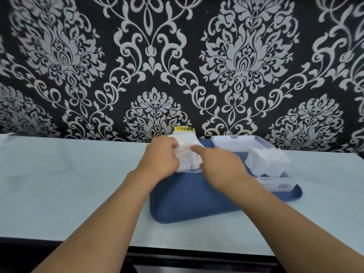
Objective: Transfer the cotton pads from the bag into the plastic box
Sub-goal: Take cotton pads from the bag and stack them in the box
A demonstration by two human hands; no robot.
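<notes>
A clear zip bag [188, 154] with a red seal line holds white cotton pads and stands at the far left of a blue tray [189, 201]. My left hand [160, 157] grips the bag's left side near its top. My right hand [220, 166] reaches to the bag's opening, index finger extended along the red seal, its other fingers hidden. On the tray's right sits a clear plastic box [275, 182] with its lid [242, 141] raised behind it. A stack of white cotton pads [266, 160] lies in the box.
The tray rests on a pale table [69, 184] whose front edge runs close to me. A black wall with silver floral pattern [177, 56] rises right behind the table. A yellow warning label [184, 129] shows on the wall behind the bag.
</notes>
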